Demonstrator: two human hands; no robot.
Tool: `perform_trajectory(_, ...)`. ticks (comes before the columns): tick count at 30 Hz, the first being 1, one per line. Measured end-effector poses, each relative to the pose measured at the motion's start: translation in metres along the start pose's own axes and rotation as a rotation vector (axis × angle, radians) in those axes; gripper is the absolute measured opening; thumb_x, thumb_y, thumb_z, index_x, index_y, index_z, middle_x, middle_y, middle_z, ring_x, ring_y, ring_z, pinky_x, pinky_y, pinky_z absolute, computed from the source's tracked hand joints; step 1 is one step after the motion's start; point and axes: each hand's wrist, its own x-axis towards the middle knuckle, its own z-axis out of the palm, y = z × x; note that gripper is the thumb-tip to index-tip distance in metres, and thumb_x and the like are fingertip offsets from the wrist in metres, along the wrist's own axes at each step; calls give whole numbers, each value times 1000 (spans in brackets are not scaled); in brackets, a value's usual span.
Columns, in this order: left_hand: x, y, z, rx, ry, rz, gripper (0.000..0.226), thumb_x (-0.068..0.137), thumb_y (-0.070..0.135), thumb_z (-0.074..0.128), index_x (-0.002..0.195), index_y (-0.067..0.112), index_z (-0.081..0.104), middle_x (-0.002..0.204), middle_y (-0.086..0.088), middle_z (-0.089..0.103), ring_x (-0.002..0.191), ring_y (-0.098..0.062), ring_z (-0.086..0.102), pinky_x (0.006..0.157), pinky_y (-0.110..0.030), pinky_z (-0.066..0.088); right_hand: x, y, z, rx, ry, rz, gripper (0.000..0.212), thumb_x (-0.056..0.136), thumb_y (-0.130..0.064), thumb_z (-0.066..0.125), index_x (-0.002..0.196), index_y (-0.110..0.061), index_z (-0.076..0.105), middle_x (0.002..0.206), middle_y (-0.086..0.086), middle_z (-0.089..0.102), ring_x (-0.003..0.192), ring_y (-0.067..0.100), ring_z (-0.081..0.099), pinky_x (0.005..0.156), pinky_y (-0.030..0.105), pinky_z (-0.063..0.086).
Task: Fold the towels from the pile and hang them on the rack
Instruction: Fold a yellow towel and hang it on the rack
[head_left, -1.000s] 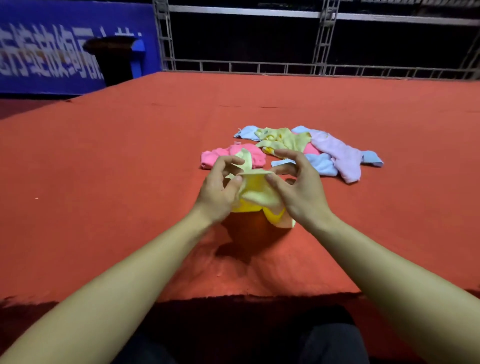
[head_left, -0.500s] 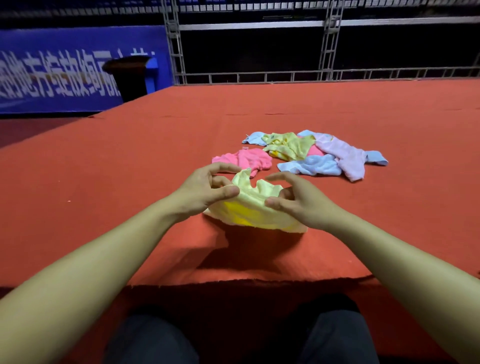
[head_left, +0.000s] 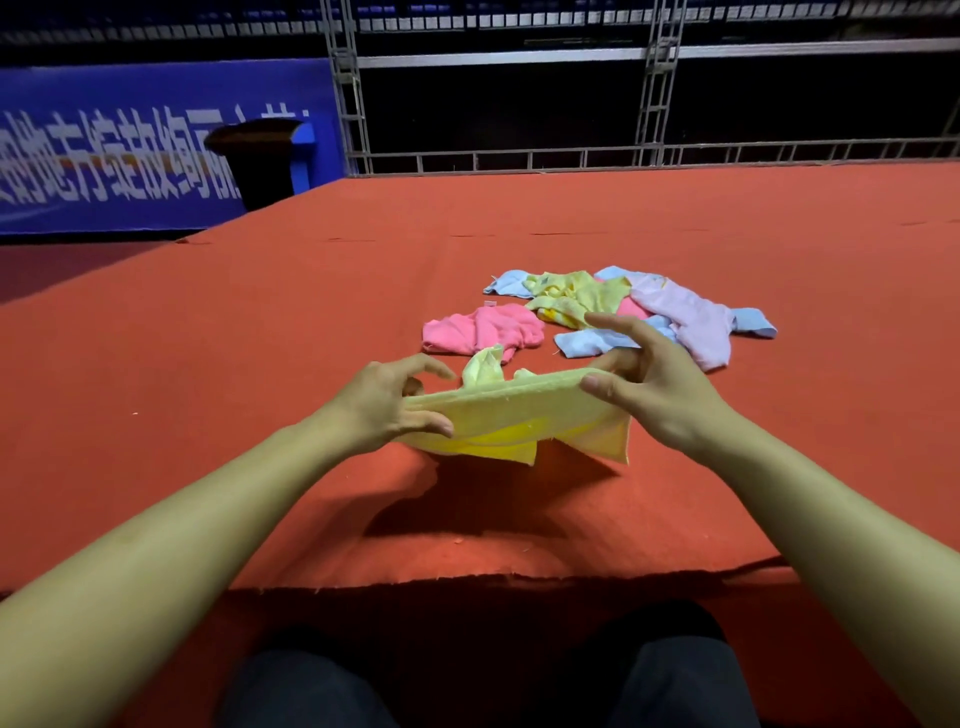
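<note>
A yellow towel (head_left: 511, 415) hangs stretched between my hands, a little above the red cloth-covered table (head_left: 208, 364). My left hand (head_left: 387, 402) pinches its left end and my right hand (head_left: 652, 382) pinches its right end with thumb and fingers. Beyond it lies the pile: a pink towel (head_left: 483, 327), a crumpled yellow one (head_left: 571, 296), light blue ones (head_left: 587, 340) and a pale lilac one (head_left: 691, 322). No rack is in view.
The table's near edge (head_left: 467, 582) runs just above my knees (head_left: 311, 680). A metal truss frame (head_left: 660, 83) stands behind the table's far edge. At the back left are a blue banner (head_left: 104, 156) and a dark stand (head_left: 260, 150).
My hands have moved apart and pulled the bunched yellow towel out into a wider strip. The camera has tilted up a little.
</note>
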Motion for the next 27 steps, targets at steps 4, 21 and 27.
perform_trajectory(4, 6, 16, -24, 32, 44, -35, 57, 52, 68, 77, 97, 37, 63, 48, 7, 44, 46, -8, 34, 47, -21, 27, 8, -18, -7, -28, 194, -79, 48, 86, -9, 73, 123, -34, 56, 78, -8, 73, 73, 4, 62, 69, 24, 47)
perform_trajectory(21, 20, 41, -85, -5, -67, -128, 41, 82, 13, 78, 113, 32, 58, 68, 8, 68, 65, -1, 61, 63, -17, 46, 17, -22, -78, -146, 405, 22, 34, 85, -17, 75, 117, -23, 64, 90, 5, 73, 72, 8, 61, 70, 29, 52)
perform_trajectory(27, -11, -38, -47, 181, -22, -238, 28, 93, 13, 63, 112, 33, 56, 62, 11, 58, 56, -4, 49, 58, -25, 43, -7, 23, -74, -203, 340, 106, 32, 86, -16, 75, 114, -25, 65, 85, 3, 73, 68, 2, 60, 62, 13, 46)
